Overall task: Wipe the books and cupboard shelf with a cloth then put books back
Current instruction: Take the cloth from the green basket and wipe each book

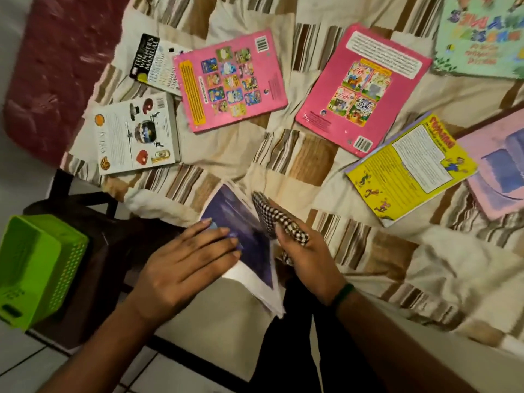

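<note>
A thin purple-covered book [249,236] lies at the near edge of the bed. My left hand [184,262] rests flat on its left side, fingers straight. My right hand [306,256] grips a black-and-white checkered cloth [272,217] bunched against the book's right edge. Several other books are spread over the striped bedspread: two pink books [232,80] [363,89], a yellow book [411,168], a white book [139,134], a black-and-white manual [150,61], a green book [482,35] and a pale pink book [499,165].
A green plastic basket [37,268] sits on a dark stool [113,251] at the left, beside the bed. A maroon pillow [56,66] lies at the far left. The striped bedspread [297,154] is rumpled between the books. Tiled floor shows below.
</note>
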Demonstrator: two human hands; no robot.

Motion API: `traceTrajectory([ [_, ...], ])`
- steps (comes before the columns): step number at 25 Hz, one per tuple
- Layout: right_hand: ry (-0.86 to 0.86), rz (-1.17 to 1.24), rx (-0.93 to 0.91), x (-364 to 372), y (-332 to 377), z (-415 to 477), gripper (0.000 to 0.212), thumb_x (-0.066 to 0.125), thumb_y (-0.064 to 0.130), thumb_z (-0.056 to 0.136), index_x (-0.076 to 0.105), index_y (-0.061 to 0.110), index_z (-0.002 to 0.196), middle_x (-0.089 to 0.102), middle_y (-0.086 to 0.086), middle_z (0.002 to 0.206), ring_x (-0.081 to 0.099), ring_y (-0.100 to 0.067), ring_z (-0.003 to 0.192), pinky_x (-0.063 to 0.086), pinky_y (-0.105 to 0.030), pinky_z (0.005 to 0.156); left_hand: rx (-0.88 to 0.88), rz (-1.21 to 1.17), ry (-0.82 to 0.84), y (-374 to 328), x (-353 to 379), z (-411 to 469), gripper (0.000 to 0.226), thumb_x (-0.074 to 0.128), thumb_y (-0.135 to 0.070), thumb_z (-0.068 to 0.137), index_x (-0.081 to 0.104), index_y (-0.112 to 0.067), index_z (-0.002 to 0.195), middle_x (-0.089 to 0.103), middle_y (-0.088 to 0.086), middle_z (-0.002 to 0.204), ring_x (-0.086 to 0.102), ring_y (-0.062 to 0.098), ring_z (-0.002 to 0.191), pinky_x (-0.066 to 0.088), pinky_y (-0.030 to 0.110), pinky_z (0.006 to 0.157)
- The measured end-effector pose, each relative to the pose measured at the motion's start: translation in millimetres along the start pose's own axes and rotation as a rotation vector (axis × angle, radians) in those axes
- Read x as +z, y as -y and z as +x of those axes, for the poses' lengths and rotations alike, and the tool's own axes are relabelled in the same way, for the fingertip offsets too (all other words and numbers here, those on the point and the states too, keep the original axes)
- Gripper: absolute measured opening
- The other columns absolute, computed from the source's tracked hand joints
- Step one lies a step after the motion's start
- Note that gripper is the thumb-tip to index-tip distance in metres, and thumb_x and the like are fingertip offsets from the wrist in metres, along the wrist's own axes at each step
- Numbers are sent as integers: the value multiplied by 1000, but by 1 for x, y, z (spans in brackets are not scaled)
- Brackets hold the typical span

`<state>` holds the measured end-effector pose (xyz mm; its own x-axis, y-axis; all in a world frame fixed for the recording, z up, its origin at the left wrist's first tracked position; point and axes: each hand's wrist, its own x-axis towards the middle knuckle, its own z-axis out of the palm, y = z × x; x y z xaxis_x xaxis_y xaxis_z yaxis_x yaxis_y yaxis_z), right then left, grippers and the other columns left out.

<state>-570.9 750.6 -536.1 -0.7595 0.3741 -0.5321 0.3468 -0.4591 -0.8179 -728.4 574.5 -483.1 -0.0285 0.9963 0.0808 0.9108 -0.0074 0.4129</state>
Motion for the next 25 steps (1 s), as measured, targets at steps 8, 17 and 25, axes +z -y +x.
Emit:
traceTrajectory([
  [8, 301, -665, 260, -41, -38, 28, 55, 54, 72, 83, 75, 25, 102, 77, 3, 100, 69, -11, 98, 54, -45, 92, -472, -80, -645, 28, -7, 25, 20, 58, 2, 99, 72, 2, 113, 71, 9, 112, 64, 5, 110, 50, 27, 96],
  [17, -862, 227, 188, -109, -88, -30, 24, 63, 34, 96, 67, 18, 113, 72, 0, 111, 66, -26, 111, 55, -53, 93, -1794, -769, -537, 164, 113, 29, 71, 57, -51, 97, 38, -7, 150, 51, 14, 145, 52, 31, 130, 50, 35, 99],
  [25, -756, 310, 179, -148, -83, -23, 33, 74, 18, 88, 68, 2, 116, 74, -10, 112, 69, -31, 110, 61, -46, 78, -1239, -729, -188, -18, 216, 123, 28, 65, -24, 96, 68, -14, 122, 69, 3, 116, 63, 20, 110, 50, 32, 96],
])
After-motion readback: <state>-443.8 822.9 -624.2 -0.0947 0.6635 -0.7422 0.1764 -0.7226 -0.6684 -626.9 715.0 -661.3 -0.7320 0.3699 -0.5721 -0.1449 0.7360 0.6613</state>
